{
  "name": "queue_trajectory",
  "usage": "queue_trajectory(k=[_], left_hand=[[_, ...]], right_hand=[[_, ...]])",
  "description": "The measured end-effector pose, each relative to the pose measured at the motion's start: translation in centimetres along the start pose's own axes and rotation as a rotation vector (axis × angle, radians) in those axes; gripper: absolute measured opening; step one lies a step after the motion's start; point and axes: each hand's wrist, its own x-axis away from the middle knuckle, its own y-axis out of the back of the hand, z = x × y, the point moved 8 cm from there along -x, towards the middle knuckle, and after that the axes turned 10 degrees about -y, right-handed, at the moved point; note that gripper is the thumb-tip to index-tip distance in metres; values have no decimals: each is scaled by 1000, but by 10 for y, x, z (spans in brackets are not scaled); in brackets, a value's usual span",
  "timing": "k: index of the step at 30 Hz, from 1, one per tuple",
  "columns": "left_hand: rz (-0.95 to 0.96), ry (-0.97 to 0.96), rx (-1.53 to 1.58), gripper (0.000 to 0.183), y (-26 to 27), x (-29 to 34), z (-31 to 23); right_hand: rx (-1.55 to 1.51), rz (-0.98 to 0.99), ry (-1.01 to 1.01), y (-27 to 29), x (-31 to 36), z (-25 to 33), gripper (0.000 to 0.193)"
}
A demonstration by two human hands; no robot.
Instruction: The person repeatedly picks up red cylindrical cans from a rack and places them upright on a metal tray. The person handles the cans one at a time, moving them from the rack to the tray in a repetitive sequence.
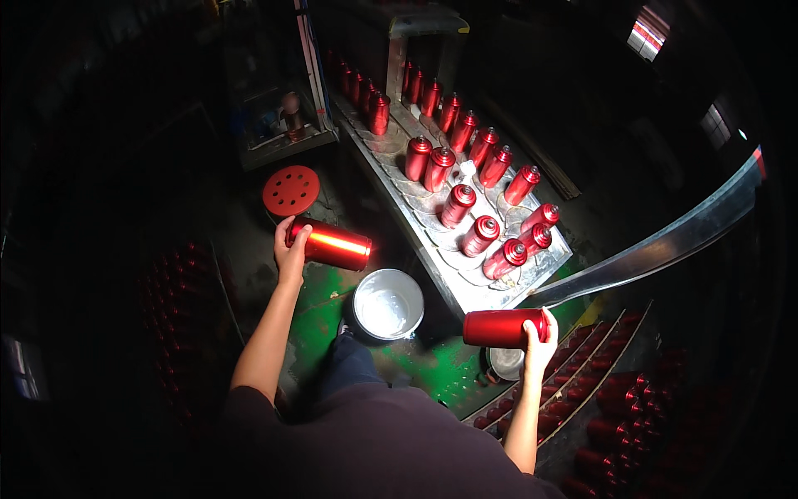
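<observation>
My left hand (290, 253) grips one end of a shiny red metal cylinder (337, 246), shaped like a tumbler. It is held nearly level, its other end pointing right. On the right, my right hand (539, 339) is closed round the end of a second red tumbler-like cylinder (497, 328), which lies level and points left. Between the two, lower down, a white bucket (388, 304) stands on the floor. Beyond my hands, a metal conveyor (399, 185) carries several upright red cylinders (459, 205) on round holders. Both held cylinders are apart from the conveyor.
A red round stool (291, 190) with holes stands left of the conveyor. A curved metal guard (665, 243) sticks out at its right end. Racks of red cylinders (573, 382) fill the lower right, near a metal pot (505, 363). More red cylinders (179, 308) stand in shadow at left.
</observation>
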Motion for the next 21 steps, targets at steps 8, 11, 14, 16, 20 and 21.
queue_trajectory(k=[8, 11, 14, 16, 20, 21], left_hand=[[396, -445, -344, 52, -104, -139, -9], [512, -555, -466, 55, -147, -184, 3], [640, -650, -377, 57, -200, -215, 25], [701, -696, -369, 59, -229, -234, 42], [859, -734, -301, 59, -296, -268, 70], [881, -758, -290, 59, -310, -273, 74]], right_hand=[[131, 66, 139, -181, -26, 88, 59], [197, 113, 198, -262, -49, 110, 61], [274, 140, 338, -339, -77, 133, 60], [387, 124, 420, -390, -96, 145, 60], [460, 73, 563, -464, -152, 159, 57], [496, 81, 547, -477, -167, 154, 57]])
